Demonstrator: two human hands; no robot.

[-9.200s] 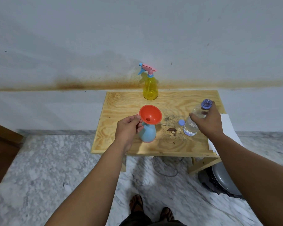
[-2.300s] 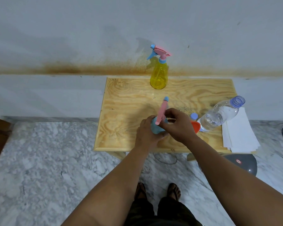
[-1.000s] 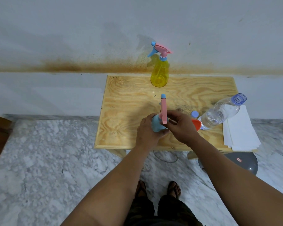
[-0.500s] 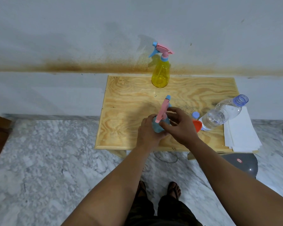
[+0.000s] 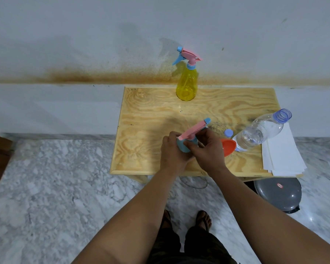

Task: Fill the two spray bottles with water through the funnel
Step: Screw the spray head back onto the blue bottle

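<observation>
Screwing the pink spray head [image 5: 193, 129] back onto the blue spray bottle [image 5: 184, 146].

Left hand [image 5: 172, 152] grip: bottle body, near the tabletop [image 5: 151, 119] front edge. Right hand [image 5: 208, 149] grip: collar. Funnel [image 5: 228, 146], water bottle [image 5: 259, 130] alongside. Yellow spray bottle [image 5: 187, 85] at back, capped; probably next, needs uncapping.

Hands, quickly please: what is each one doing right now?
Left hand: grips the blue spray bottle body.
Right hand: fingers curled round the pink spray head at the bottle's neck.
</observation>
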